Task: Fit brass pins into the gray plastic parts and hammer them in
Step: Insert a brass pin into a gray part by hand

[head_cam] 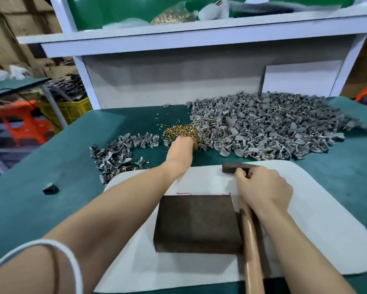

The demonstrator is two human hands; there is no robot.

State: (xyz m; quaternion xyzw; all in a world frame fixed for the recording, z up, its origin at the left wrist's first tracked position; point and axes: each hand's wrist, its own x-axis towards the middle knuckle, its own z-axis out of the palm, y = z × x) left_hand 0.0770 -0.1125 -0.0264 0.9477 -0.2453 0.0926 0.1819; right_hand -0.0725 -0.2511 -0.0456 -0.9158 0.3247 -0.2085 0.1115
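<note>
Left grip (181,148) rests in the brass pins (177,131), open or closed I cannot tell; right grip (263,187) clasps the hammer (251,251)

No legible txt, nos. or labels in view. Two candidate marks, both unreadable:
1) Faint pink strokes (183,194) on white mat (305,209), just behind the far edge of the block (195,221) and partly cut off by it. Could be writing, can't tell.
2) Small red/black mark (219,3) on white object (212,11) on shelf (178,32), well behind and above block, slightly to its right. Too blurred to read.
</note>
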